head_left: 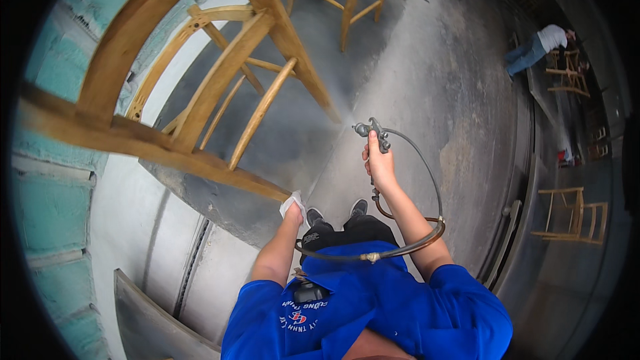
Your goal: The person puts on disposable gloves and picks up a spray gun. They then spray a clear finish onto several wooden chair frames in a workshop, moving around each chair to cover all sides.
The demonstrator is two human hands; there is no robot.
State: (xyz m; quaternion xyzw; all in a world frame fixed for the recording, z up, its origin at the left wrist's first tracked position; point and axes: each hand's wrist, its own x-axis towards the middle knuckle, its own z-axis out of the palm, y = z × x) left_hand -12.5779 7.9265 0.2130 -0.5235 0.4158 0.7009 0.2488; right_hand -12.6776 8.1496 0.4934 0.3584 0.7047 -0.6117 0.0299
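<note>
wooden chair (220, 87), upturned, fills the upper left. just right of its nearest leg tip, the right hand (380, 163) is clenched around a grey spray gun (372, 135) whose hose (427, 187) loops back to the person. below the chair's frame, the left hand (292, 212) grips a white rag (291, 203).

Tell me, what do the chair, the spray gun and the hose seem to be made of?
Chair: wood, honey-brown with visible grain, slightly glossy. Spray gun in the right hand: probably metal, dull grey. Hose: likely rubber or plastic, dark and curving freely.
</note>
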